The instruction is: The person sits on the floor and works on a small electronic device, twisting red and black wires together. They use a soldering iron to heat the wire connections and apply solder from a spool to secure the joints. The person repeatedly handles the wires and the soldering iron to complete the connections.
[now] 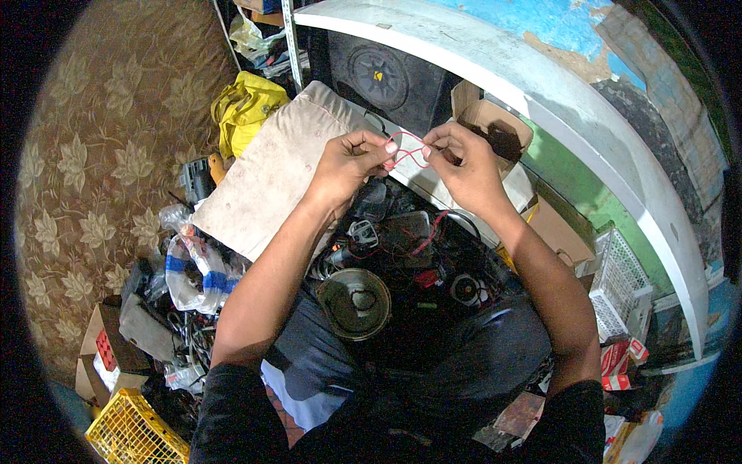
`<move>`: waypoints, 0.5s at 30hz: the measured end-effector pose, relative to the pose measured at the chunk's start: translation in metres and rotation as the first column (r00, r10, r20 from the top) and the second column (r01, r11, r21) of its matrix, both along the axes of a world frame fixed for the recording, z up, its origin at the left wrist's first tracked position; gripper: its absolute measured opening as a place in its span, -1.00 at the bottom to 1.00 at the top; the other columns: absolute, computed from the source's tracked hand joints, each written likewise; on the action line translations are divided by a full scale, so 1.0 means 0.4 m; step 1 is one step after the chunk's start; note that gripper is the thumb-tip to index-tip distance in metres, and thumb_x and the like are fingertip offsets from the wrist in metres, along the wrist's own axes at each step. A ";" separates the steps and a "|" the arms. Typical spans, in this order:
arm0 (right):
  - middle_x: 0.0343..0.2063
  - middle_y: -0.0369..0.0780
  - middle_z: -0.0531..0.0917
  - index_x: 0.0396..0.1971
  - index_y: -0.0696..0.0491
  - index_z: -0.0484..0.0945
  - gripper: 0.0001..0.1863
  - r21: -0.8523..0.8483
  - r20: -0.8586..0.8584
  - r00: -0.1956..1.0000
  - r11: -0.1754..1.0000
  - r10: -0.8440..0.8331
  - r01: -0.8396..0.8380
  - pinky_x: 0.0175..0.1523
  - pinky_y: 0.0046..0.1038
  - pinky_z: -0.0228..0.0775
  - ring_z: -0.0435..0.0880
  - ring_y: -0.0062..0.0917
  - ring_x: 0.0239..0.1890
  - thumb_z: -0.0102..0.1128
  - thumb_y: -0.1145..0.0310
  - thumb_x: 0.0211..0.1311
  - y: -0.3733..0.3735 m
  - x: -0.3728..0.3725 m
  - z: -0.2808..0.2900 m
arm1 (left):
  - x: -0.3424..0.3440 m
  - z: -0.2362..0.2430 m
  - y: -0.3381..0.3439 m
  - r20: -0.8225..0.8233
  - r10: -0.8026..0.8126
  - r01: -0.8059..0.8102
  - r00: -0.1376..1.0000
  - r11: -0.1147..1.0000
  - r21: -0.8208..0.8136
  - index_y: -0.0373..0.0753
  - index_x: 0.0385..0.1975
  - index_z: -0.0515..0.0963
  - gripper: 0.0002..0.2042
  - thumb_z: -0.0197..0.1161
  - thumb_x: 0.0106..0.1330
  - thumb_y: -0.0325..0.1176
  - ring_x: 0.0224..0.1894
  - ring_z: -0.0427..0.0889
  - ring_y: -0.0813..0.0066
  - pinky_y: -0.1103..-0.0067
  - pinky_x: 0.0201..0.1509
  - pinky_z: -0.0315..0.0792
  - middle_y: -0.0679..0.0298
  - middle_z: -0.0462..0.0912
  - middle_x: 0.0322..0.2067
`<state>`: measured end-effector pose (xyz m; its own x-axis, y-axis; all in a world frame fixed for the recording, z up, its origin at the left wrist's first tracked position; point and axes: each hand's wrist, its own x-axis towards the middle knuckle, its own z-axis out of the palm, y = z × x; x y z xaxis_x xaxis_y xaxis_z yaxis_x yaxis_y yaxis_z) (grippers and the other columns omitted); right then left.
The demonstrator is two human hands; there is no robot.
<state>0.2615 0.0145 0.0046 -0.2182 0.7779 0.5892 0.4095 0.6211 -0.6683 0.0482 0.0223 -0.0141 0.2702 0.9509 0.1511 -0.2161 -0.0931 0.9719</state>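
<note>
My L hand (344, 166) & R hand (468, 166) both pinch thin red wire (407, 152), looped btwn 'em; round bowl (331, 309) nearer me, blk spkr box (379, 81) beyond.

Looks like a cluttered repair workshop: 1 boxy black loudspeaker (380, 77), 1 yellow plastic lattice crate (136, 430), heaped grey-and-black parts (363, 233).

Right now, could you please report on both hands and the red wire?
Left hand and right hand both pinching red wire, raised and looped between them. Round bowl-shaped piece below, apart from both. Nothing seen in the way.
</note>
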 end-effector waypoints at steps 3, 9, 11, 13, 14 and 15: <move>-0.48 -0.27 0.66 -0.22 0.16 0.60 -0.85 -0.065 0.076 0.997 0.998 0.007 -0.002 -0.34 -0.54 0.39 0.60 -0.62 -0.45 0.21 0.41 0.31 -0.011 -0.010 0.016 | -0.001 0.007 -0.003 0.137 -0.010 0.020 0.990 0.998 -0.067 -0.29 -0.29 0.57 -0.83 0.27 0.38 -0.30 -0.37 0.60 0.55 0.58 -0.22 0.50 0.30 0.63 -0.42; -0.40 -0.34 0.63 -0.18 0.16 0.59 -0.80 -0.341 0.064 0.989 0.934 0.137 -0.107 -0.26 -0.65 0.34 0.54 -0.74 -0.38 0.13 0.33 0.41 -0.021 -0.003 0.048 | -0.004 0.006 -0.008 0.114 -0.106 0.113 0.988 0.992 -0.061 -0.31 -0.28 0.58 -0.84 0.25 0.39 -0.34 -0.38 0.59 0.60 0.63 -0.24 0.49 0.33 0.63 -0.44; -0.42 -0.34 0.62 -0.18 0.17 0.59 -0.80 -0.328 -0.066 0.988 0.932 0.143 -0.156 -0.25 -0.62 0.36 0.54 -0.71 -0.40 0.11 0.33 0.42 -0.005 0.001 0.023 | 0.006 0.011 -0.014 0.107 -0.141 0.145 0.984 0.989 -0.039 -0.31 -0.28 0.58 -0.85 0.25 0.39 -0.34 -0.38 0.58 0.60 0.63 -0.22 0.49 0.34 0.62 -0.43; -0.46 -0.32 0.62 -0.20 0.16 0.60 -0.80 -0.310 -0.216 0.968 0.931 0.126 -0.191 -0.23 -0.58 0.40 0.55 -0.69 -0.40 0.11 0.33 0.42 0.008 0.009 -0.005 | 0.023 0.021 -0.020 0.140 -0.170 0.175 0.975 0.984 -0.025 -0.29 -0.26 0.57 -0.82 0.23 0.40 -0.29 -0.43 0.55 0.58 0.61 -0.29 0.45 0.32 0.61 -0.43; -0.49 -0.30 0.62 -0.21 0.15 0.61 -0.80 -0.301 -0.304 0.945 0.930 0.118 -0.213 -0.23 -0.55 0.43 0.57 -0.67 -0.40 0.11 0.33 0.41 0.010 -0.003 -0.010 | 0.022 0.024 -0.023 0.153 -0.176 0.181 0.972 0.983 -0.020 -0.29 -0.25 0.56 -0.81 0.22 0.41 -0.26 -0.46 0.53 0.56 0.60 -0.32 0.44 0.31 0.61 -0.43; -0.52 -0.28 0.62 -0.23 0.14 0.62 -0.80 -0.290 -0.389 0.915 0.928 0.108 -0.233 -0.22 -0.52 0.46 0.59 -0.66 -0.40 0.12 0.32 0.40 0.012 -0.010 -0.013 | 0.013 0.025 -0.022 0.117 -0.207 0.213 0.971 0.976 -0.044 -0.27 -0.24 0.56 -0.80 0.23 0.40 -0.24 -0.49 0.50 0.59 0.62 -0.37 0.40 0.34 0.59 -0.46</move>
<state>0.2577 0.0193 -0.0007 -0.1868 0.9082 0.3746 0.0092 0.3830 -0.9237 0.0534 0.0135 -0.0040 0.4496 0.8823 0.1392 -0.3316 0.0201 0.9432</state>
